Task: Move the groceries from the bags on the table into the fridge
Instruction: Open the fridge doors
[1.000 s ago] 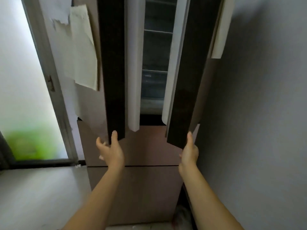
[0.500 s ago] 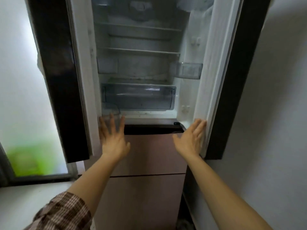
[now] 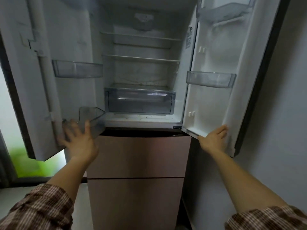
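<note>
fridge doors, barely ajar a second ago, pushed wide to 9 and 3 o'clock by left hand and right hand, fingers straight, nothing gripped; shelves exposed for loading.

fridge liner: white, and you've got dark specks along the floor
right door edge: black
lower drawers: plain dusty pink-brown
crisper drawer: clear, smoky grey
door bins: clear, grey tint
your left sleeve, right sleeve: brown and cream check
wall: pale grey
window: blurred green low down
</note>
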`<state>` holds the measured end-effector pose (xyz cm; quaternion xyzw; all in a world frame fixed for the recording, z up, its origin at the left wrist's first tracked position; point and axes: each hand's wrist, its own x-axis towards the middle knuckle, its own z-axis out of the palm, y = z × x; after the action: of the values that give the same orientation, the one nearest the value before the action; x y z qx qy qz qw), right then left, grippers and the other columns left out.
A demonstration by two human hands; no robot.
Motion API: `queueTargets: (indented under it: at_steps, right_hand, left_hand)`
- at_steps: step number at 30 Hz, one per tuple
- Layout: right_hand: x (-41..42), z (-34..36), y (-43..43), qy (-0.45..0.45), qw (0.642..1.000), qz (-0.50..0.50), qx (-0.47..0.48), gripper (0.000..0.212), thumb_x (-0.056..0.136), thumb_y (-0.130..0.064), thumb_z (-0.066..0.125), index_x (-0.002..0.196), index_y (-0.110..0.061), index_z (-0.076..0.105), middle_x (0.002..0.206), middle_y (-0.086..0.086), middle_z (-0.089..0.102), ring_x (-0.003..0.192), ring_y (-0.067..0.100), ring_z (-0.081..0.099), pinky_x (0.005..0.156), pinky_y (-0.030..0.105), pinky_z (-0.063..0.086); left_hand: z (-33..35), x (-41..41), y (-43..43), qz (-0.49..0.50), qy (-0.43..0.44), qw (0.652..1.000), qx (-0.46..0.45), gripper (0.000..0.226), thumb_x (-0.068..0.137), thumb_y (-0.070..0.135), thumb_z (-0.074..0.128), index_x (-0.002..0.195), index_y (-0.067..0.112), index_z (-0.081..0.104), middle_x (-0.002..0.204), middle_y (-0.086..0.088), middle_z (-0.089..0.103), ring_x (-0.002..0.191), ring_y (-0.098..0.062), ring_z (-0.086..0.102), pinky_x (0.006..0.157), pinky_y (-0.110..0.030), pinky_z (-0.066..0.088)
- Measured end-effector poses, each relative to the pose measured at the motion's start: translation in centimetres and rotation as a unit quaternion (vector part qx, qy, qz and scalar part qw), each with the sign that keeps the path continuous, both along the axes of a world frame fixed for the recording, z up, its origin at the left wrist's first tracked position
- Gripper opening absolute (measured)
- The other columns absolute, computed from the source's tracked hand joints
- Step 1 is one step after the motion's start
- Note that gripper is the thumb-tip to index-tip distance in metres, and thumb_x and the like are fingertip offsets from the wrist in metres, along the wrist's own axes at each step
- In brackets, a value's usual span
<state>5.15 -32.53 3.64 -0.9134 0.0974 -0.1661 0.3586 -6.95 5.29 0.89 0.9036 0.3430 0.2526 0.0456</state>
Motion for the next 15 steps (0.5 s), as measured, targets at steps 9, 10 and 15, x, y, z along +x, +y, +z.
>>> queueTargets:
  at_steps: [9, 10, 15]
  right_hand:
    - [-3.9, -0.2, 9.1, -0.037, 0.984, 0.151, -0.085, 0.084, 0.091, -0.035, 0.059, 0.151, -0.007, 0.008, 0.157, 0.017, 0.007, 0.142, 0.036, 0.016, 0.111, 0.052, 0.024]
    - [-4.6, -0.3, 10.7, -0.046, 0.979, 0.177, -0.092, 0.08, 0.091, -0.035, 0.059, 0.149, -0.006, 0.013, 0.155, 0.016, 0.012, 0.139, 0.035, 0.021, 0.109, 0.05, 0.026]
    - [-9.5, -1.4, 19.7, -0.058, 0.939, 0.312, -0.131, 0.067, 0.091, -0.037, 0.055, 0.143, -0.01, 0.024, 0.147, 0.011, 0.023, 0.13, 0.03, 0.031, 0.105, 0.048, 0.032]
  left_hand:
    - [2.1, -1.5, -2.3, -0.104, -0.016, 0.994, 0.038, 0.076, 0.087, 0.037, 0.057, 0.149, 0.018, 0.017, 0.159, -0.018, -0.002, 0.146, -0.037, -0.006, 0.116, -0.053, 0.008]
    - [2.2, -2.2, -2.3, -0.115, -0.026, 0.992, 0.038, 0.072, 0.087, 0.036, 0.056, 0.148, 0.017, 0.021, 0.158, -0.018, 0.002, 0.146, -0.036, -0.002, 0.116, -0.051, 0.011]
    - [1.5, -7.9, 0.4, -0.1, -0.038, 0.994, 0.031, 0.062, 0.088, 0.033, 0.053, 0.143, 0.012, 0.034, 0.152, -0.019, 0.023, 0.141, -0.034, 0.017, 0.108, -0.044, 0.03]
